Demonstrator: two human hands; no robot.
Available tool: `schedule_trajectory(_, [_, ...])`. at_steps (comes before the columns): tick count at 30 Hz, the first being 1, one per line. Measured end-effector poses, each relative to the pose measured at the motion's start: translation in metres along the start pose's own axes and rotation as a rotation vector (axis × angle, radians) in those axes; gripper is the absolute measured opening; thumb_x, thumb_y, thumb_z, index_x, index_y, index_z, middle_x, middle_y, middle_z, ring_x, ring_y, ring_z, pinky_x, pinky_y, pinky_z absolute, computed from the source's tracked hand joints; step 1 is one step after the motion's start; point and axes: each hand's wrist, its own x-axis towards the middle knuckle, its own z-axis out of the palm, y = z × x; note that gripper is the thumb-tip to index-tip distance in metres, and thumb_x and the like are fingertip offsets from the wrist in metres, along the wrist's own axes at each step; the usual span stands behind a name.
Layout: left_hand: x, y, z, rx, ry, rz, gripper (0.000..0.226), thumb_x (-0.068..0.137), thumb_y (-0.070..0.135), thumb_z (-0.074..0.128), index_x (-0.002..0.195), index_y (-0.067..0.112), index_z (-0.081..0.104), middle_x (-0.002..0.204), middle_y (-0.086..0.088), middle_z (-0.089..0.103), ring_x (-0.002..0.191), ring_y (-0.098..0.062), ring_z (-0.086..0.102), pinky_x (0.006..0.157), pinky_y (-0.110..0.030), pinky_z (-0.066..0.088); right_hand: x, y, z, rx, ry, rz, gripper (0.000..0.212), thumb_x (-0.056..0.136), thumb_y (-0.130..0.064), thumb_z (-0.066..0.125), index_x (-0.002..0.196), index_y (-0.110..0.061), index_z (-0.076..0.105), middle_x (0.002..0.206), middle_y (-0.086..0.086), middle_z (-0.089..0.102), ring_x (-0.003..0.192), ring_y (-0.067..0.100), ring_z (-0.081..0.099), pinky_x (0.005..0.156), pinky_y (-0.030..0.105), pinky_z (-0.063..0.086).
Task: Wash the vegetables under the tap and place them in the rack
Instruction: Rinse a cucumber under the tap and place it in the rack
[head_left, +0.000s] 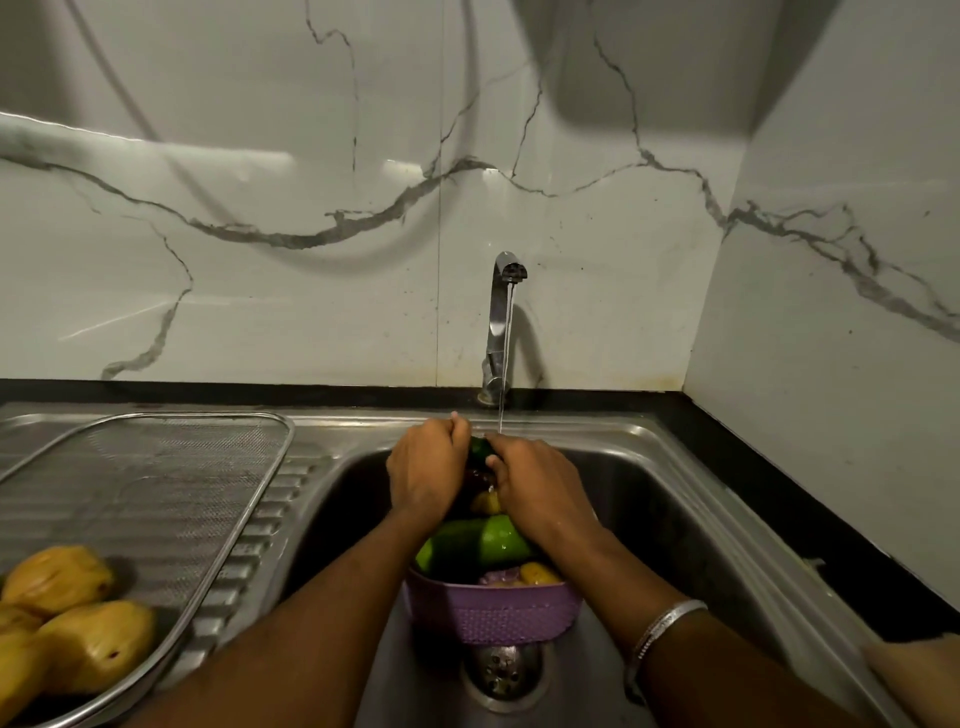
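Hands: your left hand (426, 470) and right hand (535, 486) both curl round a dark green vegetable (480, 449), under the tap (501, 322) stream.
Below: purple basket (491, 610) in the sink (675, 519), holding more vegetables.
Rack (171, 499): left on the drainboard, yellow vegetables (72, 618) at its near edge; far half open.
Right: counter (779, 499) strip meets the wall.

no readable text, labels or numbers

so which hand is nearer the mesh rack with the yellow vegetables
Left. The left hand grips the dark green vegetable on the side facing the mesh rack; the right hand grips it from the far side, under the tap's stream.
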Motion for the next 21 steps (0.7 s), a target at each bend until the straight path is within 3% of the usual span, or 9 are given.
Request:
schedule_trajectory(2, [0.003,0.003,0.001,-0.076,-0.018,-0.174,0.049,0.103,0.044,0.034,0.074,0.017,0.063,0.072,-0.006,0.066,0.069,-0.024,0.065,0.073,-0.042,0.059,0.001,-0.004,0.001,0.0,0.039,-0.027,0.044,0.101,-0.028,0.057,0.145,-0.025,0.052,0.144,0.0,0.059,0.135,0.021,0.051,0.109,0.036,0.04])
schedule_trajectory(4, [0.006,0.004,0.0,-0.15,-0.061,-0.309,0.047,0.103,0.044,0.036,0.079,0.015,0.064,0.08,-0.009,0.068,0.076,-0.026,0.066,0.076,-0.041,0.059,0.0,0.0,0.0,-0.034,0.024,-0.023,0.058,0.099,-0.028,0.06,0.154,-0.028,0.041,0.158,-0.005,0.044,0.149,0.016,0.033,0.123,0.04,0.025])
schedule_trajectory(9, [0.002,0.008,0.005,-0.263,-0.134,-0.419,0.044,0.103,0.046,0.038,0.083,0.015,0.061,0.086,-0.01,0.069,0.08,-0.027,0.069,0.079,-0.044,0.061,-0.002,0.01,-0.008,-0.091,-0.026,0.052,0.072,0.091,-0.031,0.07,0.155,-0.024,0.038,0.159,0.0,0.043,0.152,0.022,0.029,0.126,0.046,0.019])
schedule_trajectory(15, [0.008,0.007,0.008,-0.677,-0.159,-0.766,0.04,0.099,0.038,0.045,0.098,0.005,0.066,0.097,-0.019,0.071,0.087,-0.034,0.07,0.086,-0.047,0.061,0.004,-0.017,-0.001,-0.234,-0.063,-0.169,0.075,0.094,-0.023,0.064,0.16,-0.02,0.028,0.168,0.0,0.023,0.157,0.021,0.013,0.129,0.045,0.008])
schedule_trajectory(18, [0.01,0.011,0.006,-0.942,-0.19,-0.934,0.029,0.101,0.026,0.048,0.102,0.002,0.064,0.085,-0.018,0.068,0.068,-0.029,0.066,0.063,-0.038,0.06,0.005,-0.014,-0.005,-0.218,-0.004,-0.172,0.062,0.098,-0.023,0.056,0.157,-0.02,0.037,0.166,-0.002,0.031,0.156,0.016,0.018,0.128,0.039,0.01])
schedule_trajectory(21, [0.008,0.015,0.002,-1.035,-0.274,-0.958,0.028,0.106,0.026,0.041,0.106,0.006,0.06,0.071,-0.01,0.056,0.043,-0.016,0.054,0.033,-0.021,0.042,0.001,-0.007,-0.011,-0.19,0.069,-0.095,0.055,0.1,-0.023,0.05,0.154,-0.02,0.042,0.163,-0.003,0.035,0.154,0.016,0.023,0.127,0.038,0.015])
